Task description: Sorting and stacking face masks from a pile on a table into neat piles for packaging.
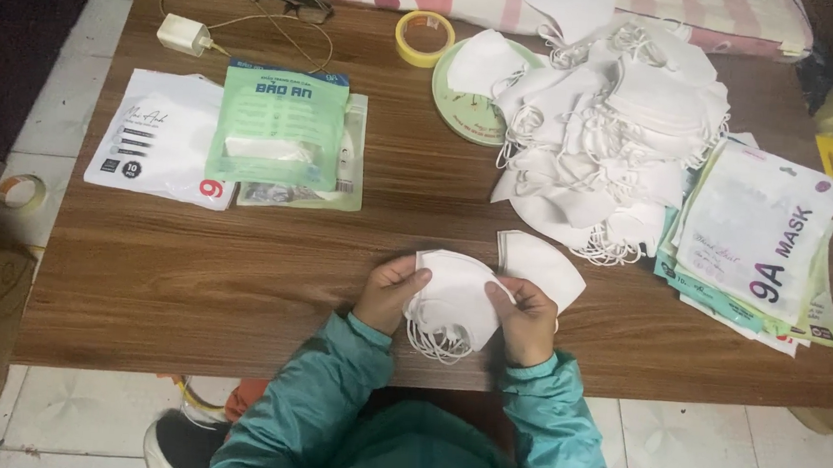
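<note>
Both my hands hold a small stack of folded white face masks point(456, 295) over the near edge of the wooden table point(238, 270). My left hand point(388, 293) grips the stack's left side and my right hand point(531, 320) grips its right side. Elastic ear loops dangle below the stack. One more folded white mask point(541, 264) lies on the table just beyond my right hand. A large loose pile of white masks point(605, 120) sits at the far right.
A stack of printed mask pouches point(762, 248) lies at the right edge. A green pouch point(279, 127) and a white pouch point(159, 136) lie at the left. A yellow tape roll point(424, 37), a round green plate point(465, 96), a white charger point(182, 34) and glasses point(294, 3) sit at the back.
</note>
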